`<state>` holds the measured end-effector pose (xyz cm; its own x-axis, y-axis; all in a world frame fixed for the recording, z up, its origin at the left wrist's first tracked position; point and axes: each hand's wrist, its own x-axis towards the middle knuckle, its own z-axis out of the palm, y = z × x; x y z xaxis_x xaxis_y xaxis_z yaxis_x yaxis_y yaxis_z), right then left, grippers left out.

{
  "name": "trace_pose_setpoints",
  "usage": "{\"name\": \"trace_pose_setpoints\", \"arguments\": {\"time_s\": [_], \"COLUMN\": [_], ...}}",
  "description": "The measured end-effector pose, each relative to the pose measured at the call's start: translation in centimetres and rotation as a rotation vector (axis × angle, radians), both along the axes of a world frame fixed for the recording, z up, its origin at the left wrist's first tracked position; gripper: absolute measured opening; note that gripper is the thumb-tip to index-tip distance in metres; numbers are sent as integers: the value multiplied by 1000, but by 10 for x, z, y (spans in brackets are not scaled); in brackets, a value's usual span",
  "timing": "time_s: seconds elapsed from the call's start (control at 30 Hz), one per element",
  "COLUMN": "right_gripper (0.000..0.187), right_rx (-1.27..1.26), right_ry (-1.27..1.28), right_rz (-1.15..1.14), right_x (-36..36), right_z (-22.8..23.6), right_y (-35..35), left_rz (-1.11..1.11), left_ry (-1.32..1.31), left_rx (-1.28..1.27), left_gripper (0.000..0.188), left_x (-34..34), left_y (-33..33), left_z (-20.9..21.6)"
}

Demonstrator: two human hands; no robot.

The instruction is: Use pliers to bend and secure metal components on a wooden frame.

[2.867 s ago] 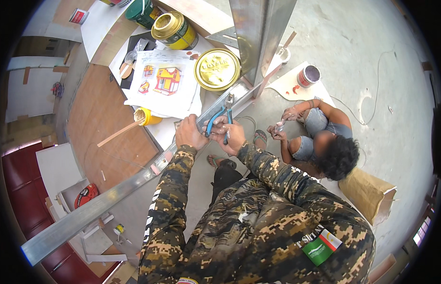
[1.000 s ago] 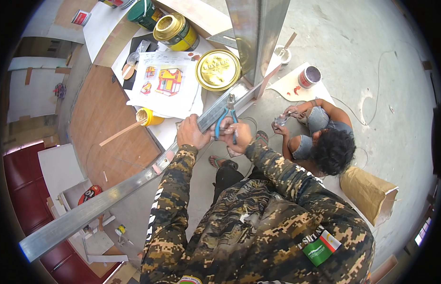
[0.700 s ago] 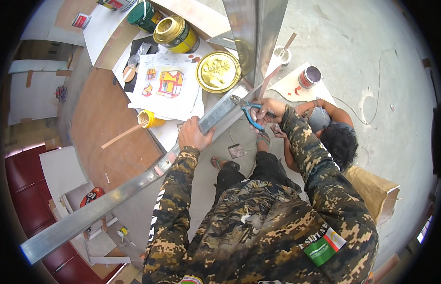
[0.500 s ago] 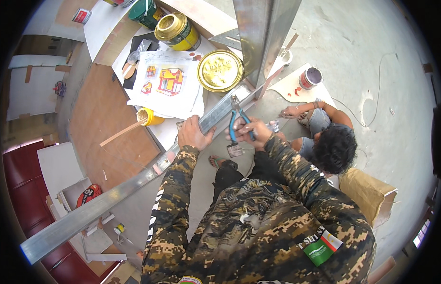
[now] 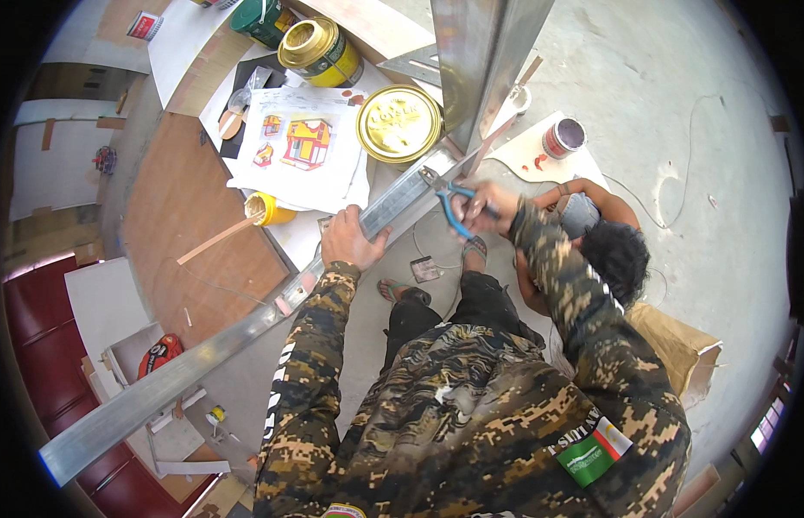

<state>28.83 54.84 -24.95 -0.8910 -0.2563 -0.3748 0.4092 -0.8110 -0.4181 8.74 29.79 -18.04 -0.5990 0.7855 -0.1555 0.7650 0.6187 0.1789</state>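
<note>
A long galvanized metal channel [image 5: 396,204] runs diagonally from the lower left up to an upright metal post [image 5: 462,73]. My left hand [image 5: 352,239] is closed over its edge, thumb on the near side. In my right hand [image 5: 488,207], slightly blurred, is a pair of blue-handled pliers [image 5: 455,226]. Their jaws are at the channel's upper end, close to the post's foot; whether they bite on the metal I cannot make out.
Beyond the channel, a table holds printed sheets [image 5: 298,147], a gold-lidded can [image 5: 399,123], an open yellow tub [image 5: 265,210] and paint cans. At my right another person [image 5: 614,259] crouches near a paint can [image 5: 564,138] on a board. A brown box [image 5: 674,350] stands behind them.
My right hand has moved right and slightly up, tilting the pliers so the jaws point up-left at the channel's end. My left hand stays on the channel. The crouching person has drawn in an arm.
</note>
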Motion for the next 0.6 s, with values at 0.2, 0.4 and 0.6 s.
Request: {"name": "trace_pose_setpoints", "arguments": {"time_s": [0.2,0.4,0.6], "right_gripper": [25,24,20], "right_rx": [79,-298,-362], "right_ry": [-47,39,10], "right_rz": [47,-418,-804], "right_x": [-2,-24,-63], "right_z": [-14,6,21], "right_y": [5,-118,-159], "left_rz": [16,5,10], "left_ry": [-36,-22,-38], "left_rx": [27,63,-22], "left_gripper": [58,57,63], "left_x": [-1,0,-1], "left_y": [2,1,1], "left_z": [0,1,2]}}
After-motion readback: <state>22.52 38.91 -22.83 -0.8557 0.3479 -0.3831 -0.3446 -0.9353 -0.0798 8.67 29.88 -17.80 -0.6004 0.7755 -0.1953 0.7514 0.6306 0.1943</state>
